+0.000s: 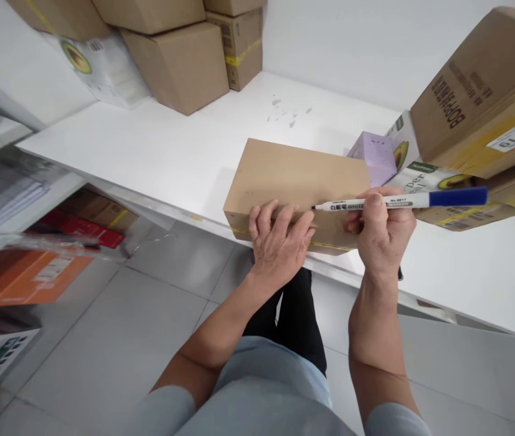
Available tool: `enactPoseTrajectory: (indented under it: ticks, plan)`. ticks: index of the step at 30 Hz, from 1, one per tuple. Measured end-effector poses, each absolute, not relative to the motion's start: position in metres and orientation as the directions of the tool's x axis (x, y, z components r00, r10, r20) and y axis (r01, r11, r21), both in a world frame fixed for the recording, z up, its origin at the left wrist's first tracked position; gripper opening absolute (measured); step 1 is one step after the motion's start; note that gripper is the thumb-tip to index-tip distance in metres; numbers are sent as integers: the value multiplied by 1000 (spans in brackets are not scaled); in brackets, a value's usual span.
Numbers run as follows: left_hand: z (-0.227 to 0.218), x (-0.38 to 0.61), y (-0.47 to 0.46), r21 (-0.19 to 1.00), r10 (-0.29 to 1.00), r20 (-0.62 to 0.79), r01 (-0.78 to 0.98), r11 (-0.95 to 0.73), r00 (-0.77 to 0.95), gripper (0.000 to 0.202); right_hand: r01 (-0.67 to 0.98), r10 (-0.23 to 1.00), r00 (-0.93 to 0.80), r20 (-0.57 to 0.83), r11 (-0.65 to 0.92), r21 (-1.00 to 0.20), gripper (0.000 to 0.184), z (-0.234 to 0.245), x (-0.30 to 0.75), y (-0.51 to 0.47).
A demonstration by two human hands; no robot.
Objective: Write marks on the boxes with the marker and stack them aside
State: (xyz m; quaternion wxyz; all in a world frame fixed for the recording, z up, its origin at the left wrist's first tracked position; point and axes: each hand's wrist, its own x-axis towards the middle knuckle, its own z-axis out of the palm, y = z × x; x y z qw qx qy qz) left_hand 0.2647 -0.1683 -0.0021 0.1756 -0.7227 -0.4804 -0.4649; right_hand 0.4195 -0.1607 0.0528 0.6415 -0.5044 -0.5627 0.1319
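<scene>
A plain brown cardboard box lies at the front edge of the white table. My left hand rests on its near side, fingers bent a little and apart over the top edge. In my right hand is a whiteboard marker, white with its blue cap on the back end. The marker's dark tip points left, close to the box's near top edge by my left fingertips. Whether the tip touches the cardboard, I cannot tell.
Brown cartons are stacked at the back left, beside an avocado-print package. A small lilac box and a large taped carton stand on the right. Shelves with an orange box are at the lower left. Bare white table shows behind the box.
</scene>
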Motion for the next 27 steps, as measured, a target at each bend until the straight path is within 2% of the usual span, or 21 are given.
enactPoseTrajectory:
  ticks: [9,12,15,18,21,23,25,27]
  plan:
    - [-2,265,-168,179,522,846,865,-468,107,21,390,739,316,595,471,-792,36,51,420,-160]
    - [-3,264,-168,170,524,844,871,-462,114,22,352,708,395,585,472,-808,34,53,416,-161]
    - [-4,264,-167,171,524,844,870,-462,112,22,219,658,487,574,544,-810,28,56,413,-161]
    - [-5,263,-167,188,534,838,861,-472,110,23,166,540,603,586,634,-755,24,55,418,-164]
    - [-4,261,-163,227,570,815,848,-479,103,25,266,396,705,589,621,-737,24,40,438,-172]
    - [-3,259,-159,256,601,793,842,-474,98,26,373,372,710,598,521,-767,26,21,455,-181]
    - [-1,256,-154,281,637,765,841,-463,95,28,545,467,608,643,343,-765,26,-2,472,-190]
    - [0,254,-149,301,666,740,838,-456,96,30,774,657,356,665,192,-604,26,-22,485,-197]
